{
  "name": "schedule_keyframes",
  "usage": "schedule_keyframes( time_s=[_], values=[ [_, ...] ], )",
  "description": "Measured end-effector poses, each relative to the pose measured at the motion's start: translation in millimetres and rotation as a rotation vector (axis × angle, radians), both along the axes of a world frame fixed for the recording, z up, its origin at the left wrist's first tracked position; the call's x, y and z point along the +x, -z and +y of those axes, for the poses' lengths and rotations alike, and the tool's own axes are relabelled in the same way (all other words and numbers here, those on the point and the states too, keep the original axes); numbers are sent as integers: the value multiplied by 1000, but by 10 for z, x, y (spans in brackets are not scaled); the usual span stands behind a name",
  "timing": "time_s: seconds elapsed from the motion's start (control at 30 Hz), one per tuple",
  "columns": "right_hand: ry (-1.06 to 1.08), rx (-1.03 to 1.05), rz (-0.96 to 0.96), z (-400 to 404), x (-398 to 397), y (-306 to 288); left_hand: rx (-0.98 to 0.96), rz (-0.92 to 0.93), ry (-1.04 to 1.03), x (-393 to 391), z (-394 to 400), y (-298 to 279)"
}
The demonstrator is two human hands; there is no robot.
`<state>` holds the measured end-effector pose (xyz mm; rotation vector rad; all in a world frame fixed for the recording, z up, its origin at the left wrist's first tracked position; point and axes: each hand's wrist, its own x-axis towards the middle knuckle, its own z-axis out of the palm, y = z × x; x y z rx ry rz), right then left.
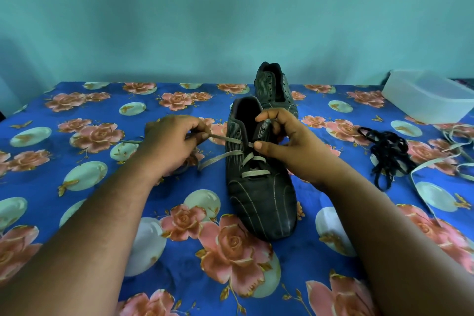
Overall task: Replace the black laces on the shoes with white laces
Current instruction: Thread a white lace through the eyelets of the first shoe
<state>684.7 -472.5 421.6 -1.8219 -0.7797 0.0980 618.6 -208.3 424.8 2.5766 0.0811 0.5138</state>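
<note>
Hands work at the near dark striped leather shoe [259,182], which stands on the blue rose-patterned cloth [179,251] of the table with its toe toward the person and its long axis running straight away from them. The left hand [169,141] pinches one end of the flat white lace [225,139] and holds it drawn out sideways to the left of the shoe, the lace stretched across to an upper eyelet. The right hand [289,146] grips the shoe's right-hand collar, thumb laid against the lace at the tongue, steadying it. White lace already crosses the lower eyelets; the top ones look unfilled, so lacing here seems roughly half done. The left hand's grip is nearer the free end, and the next eyelet lies to its right, up the shoe. The second dark shoe [275,90] waits unlaced just behind. The tangled black laces [387,151] lie well apart on the right, near another white lace [436,161] and a translucent plastic box [431,96].
</note>
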Motion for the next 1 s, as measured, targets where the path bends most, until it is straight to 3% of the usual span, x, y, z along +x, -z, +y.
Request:
schedule_keyframes(
  time_s=[0.17, 0.33, 0.4, 0.47, 0.53, 0.63, 0.73, 0.87, 1.0],
  values=[
    [3, 5, 6, -2, -24, -2, 241, -24, -311, 35, 146, 7],
    [49, -4, -31, 18, -98, -9, 363, 148, -460, 8, 215, 27],
    [59, -14, -49, 22, -122, -28, 324, 126, -372, -31, 155, -44],
    [72, -27, -71, 25, -147, -53, 47, 83, -143, -120, 13, -149],
    [92, -37, -125, 27, -176, -77, -206, 213, 89, -208, -146, -256],
    [104, -13, -219, 26, -208, -103, -196, 394, 276, -273, -263, -293],
    [90, -42, -349, 36, -267, -143, -429, 330, 352, -327, -280, -369],
    [120, -268, -648, 91, -310, -142, -696, 226, 507, -394, -364, -466],
    [191, -294, -833, 128, -316, -150, -710, 223, 650, -410, -471, -454]
  ],
)
